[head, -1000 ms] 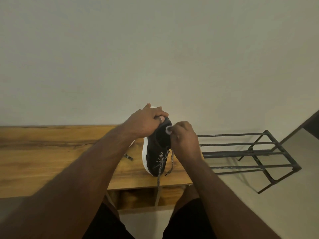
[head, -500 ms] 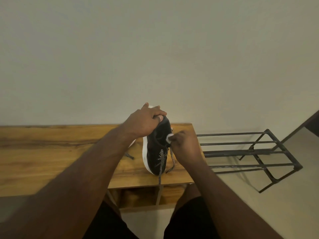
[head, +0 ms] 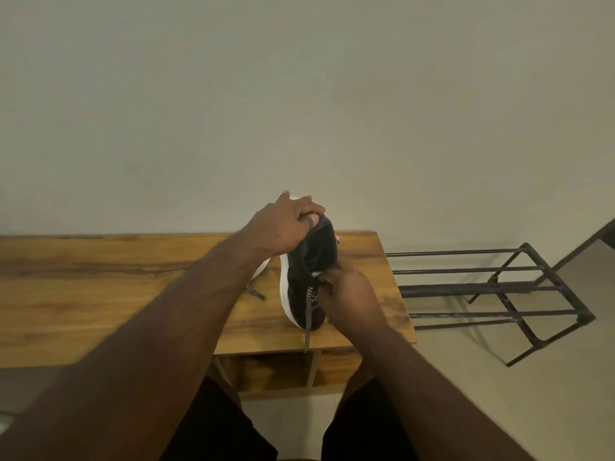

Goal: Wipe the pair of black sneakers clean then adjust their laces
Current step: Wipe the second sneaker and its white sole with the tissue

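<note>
Steadying a black sneaker (head: 307,261) on its side near the right end of the wooden tabletop (head: 100,294), my left hand (head: 283,227) curls over the upper end of the shoe, fingers wrapped round its edge, seen from the one head view I have. My right hand (head: 349,294) presses against the upper by the lace area, fingers curled on a small white scrap, likely a wipe (head: 316,273), though little of it shows. Speckled laces (head: 309,311) hang loose past the tabletop's front edge. A white edge and lace tip (head: 255,291) behind my left forearm may belong to the second sneaker. An empty metal rack (head: 499,287) stands to the right. I judge the shoe light, its fabric upper soft and yielding, its white sole (head: 284,287) firmer, the better place to brace it.
</note>
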